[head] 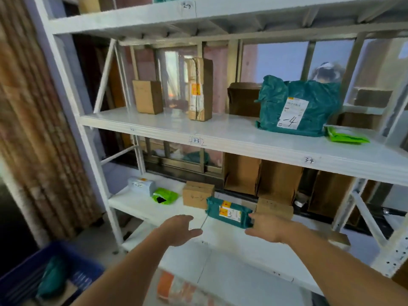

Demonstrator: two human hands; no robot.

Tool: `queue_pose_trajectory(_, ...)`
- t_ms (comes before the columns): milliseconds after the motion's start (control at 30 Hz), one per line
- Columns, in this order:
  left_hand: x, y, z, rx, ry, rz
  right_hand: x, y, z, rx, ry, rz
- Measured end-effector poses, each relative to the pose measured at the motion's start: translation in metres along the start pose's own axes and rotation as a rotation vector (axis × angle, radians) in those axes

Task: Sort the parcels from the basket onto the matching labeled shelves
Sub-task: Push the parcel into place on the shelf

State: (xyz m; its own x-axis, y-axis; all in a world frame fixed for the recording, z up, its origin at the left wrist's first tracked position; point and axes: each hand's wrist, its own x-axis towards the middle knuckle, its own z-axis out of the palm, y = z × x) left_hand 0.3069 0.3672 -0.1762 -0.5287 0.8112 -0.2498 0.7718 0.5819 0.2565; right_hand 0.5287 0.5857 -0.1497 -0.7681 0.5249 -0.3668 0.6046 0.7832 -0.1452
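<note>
Nearest, low left, the blue basket [26, 281] is sitting on the floor with at least one dark green bag [51, 277] lying in it, so by my read sorting is not finished. Both arms are reaching forward over the lower shelf [231, 250]. The left hand [180, 228] is hovering above the shelf front, fingers loosely spread and relaxed, holding nothing. The right hand [268, 227] is also released, fingers slack, its fingertips right at the near right end of the small green parcel [229, 214]; whether they are touching it, cannot tell from the blur. That parcel is lying flat on the lower shelf, between the two hands and just beyond them, long axis running left-far to right-near, orange label facing up. The right hand is clearly the nearer one; the left is apart from the parcel's left end. Just behind it a small cardboard box [197, 194] marked 4-3 is standing, with a bright green pouch [165, 195] and a pale packet [141, 184] further left. Further up, the middle shelf [220, 133] is carrying cartons and a big green bag [298, 107] marked 3-4, above a 3-4 label [309, 160].
</note>
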Motion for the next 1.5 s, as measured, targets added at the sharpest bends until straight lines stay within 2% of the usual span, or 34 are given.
queue_pose_trajectory(100, -0.028, -0.049, 0.001, -0.044, 0.040, -0.142, 0.028, -0.054, 0.000, -0.069, 0.025, -0.125)
queue_pose_trajectory(300, -0.092, -0.151, 0.001, -0.095, 0.072, -0.372, 0.064, -0.176, 0.014, -0.140, -0.052, -0.382)
queue_pose_trajectory(667, -0.178, -0.300, -0.009, -0.153, 0.149, -0.698, 0.117, -0.380, 0.045, -0.243, -0.119, -0.661)
queue_pose_trajectory(933, -0.202, -0.367, 0.004, -0.149, 0.073, -0.798, 0.160, -0.469, 0.064, -0.281, -0.175, -0.740)
queue_pose_trajectory(1500, -0.154, -0.481, -0.002, -0.294, 0.155, -1.022, 0.314, -0.609, 0.077, -0.401, -0.315, -0.922)
